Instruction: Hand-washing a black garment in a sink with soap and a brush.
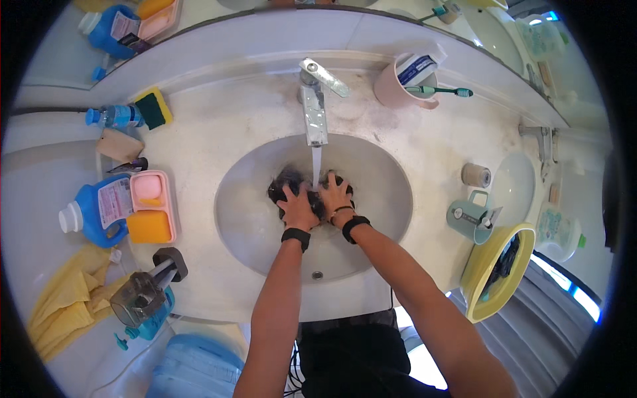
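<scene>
A dark, wet bundle of cloth (286, 180) lies in the oval sink (245, 219), in the stream from the faucet (314, 116). My left hand (298, 209) presses down on the cloth's left and near part with its fingers spread. On the right part rests my right hand (337, 197), fingers also apart over the fabric. Water falls between the two hands. Each wrist has a black band, and the right one carries a thin bracelet as well. The cloth's exact kind cannot be made out, since my hands cover much of it.
Left on the counter are a sponge (154, 109), a pink soap tray (171, 205), a blue jug (89, 211) and a grey brush-like tool (142, 295). A pink cup (391, 86) with toothbrush stands far right. Nearer are a jar (474, 175), green mug (468, 219) and yellow basin (474, 292).
</scene>
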